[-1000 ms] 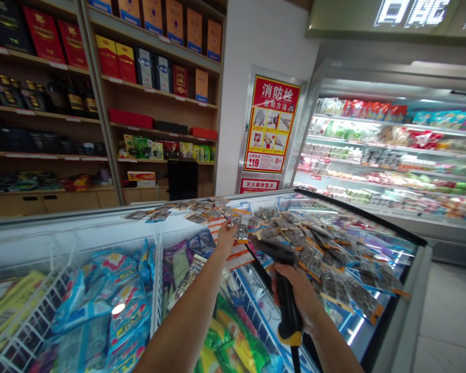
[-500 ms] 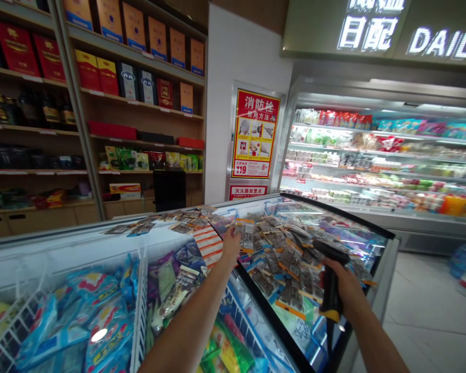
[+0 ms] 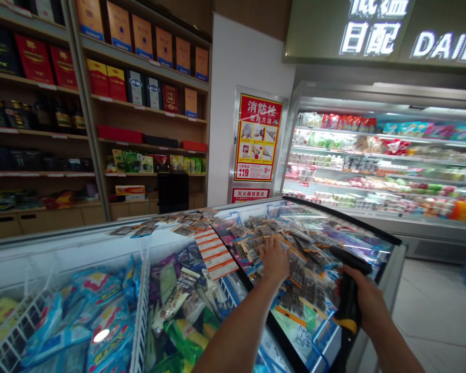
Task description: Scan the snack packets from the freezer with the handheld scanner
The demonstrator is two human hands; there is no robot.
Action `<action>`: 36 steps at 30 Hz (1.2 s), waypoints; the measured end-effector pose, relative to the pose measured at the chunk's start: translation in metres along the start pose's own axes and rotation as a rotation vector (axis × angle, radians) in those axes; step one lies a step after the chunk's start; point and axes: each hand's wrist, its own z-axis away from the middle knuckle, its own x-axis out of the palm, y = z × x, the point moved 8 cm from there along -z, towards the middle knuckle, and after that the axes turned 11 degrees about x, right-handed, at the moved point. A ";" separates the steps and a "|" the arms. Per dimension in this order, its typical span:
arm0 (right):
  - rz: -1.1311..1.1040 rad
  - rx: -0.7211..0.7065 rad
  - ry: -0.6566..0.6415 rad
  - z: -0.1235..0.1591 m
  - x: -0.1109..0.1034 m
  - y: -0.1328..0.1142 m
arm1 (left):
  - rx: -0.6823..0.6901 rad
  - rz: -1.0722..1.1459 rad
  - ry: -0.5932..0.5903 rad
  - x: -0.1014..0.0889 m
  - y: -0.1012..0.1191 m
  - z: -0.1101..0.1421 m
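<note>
My left hand (image 3: 274, 257) reaches over the glass lid of a chest freezer (image 3: 388, 239) and lies on a heap of small clear packets with orange edges (image 3: 295, 243). Its fingers are spread down onto the packets; I cannot see whether they grip one. My right hand (image 3: 367, 303) is wrapped round the black handle of a barcode scanner (image 3: 349, 290) with a yellow band, held upright over the freezer's right front corner, its head pointing left across the heap.
More packets lie in a row along the freezer's back edge (image 3: 171, 220). Under the open left part are blue and green frozen-food bags (image 3: 108, 316) in wire baskets. Wooden shelves of boxes (image 3: 140, 88) stand behind, a lit chiller case (image 3: 380, 155) at the right.
My left hand held up one packet a second ago; it has since moved right and come down onto the heap. The scanner hand has shifted right and slightly down.
</note>
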 end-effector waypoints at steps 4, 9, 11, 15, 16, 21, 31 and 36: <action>-0.012 0.025 0.015 -0.004 0.000 0.004 | 0.092 0.005 0.001 0.013 0.018 0.001; -0.005 0.046 -0.027 0.000 0.017 0.010 | 0.089 -0.039 0.140 -0.034 -0.010 -0.017; 0.000 0.035 -0.057 0.005 0.029 0.012 | 0.025 -0.102 0.213 -0.072 -0.047 -0.025; 0.046 0.032 -0.159 0.013 0.062 0.021 | -0.136 -0.261 0.249 -0.141 -0.142 -0.026; 0.057 0.031 -0.189 0.015 0.070 0.025 | -0.169 -0.309 0.206 -0.151 -0.164 -0.024; 0.141 0.014 -0.312 0.024 0.100 0.043 | -0.222 -0.414 -0.094 -0.158 -0.237 -0.015; 0.117 0.011 -0.333 0.034 0.113 0.049 | -0.288 -0.533 -0.221 -0.177 -0.200 0.036; 0.107 -0.006 -0.402 0.052 0.126 0.052 | -0.489 -0.546 -0.078 -0.203 -0.195 0.050</action>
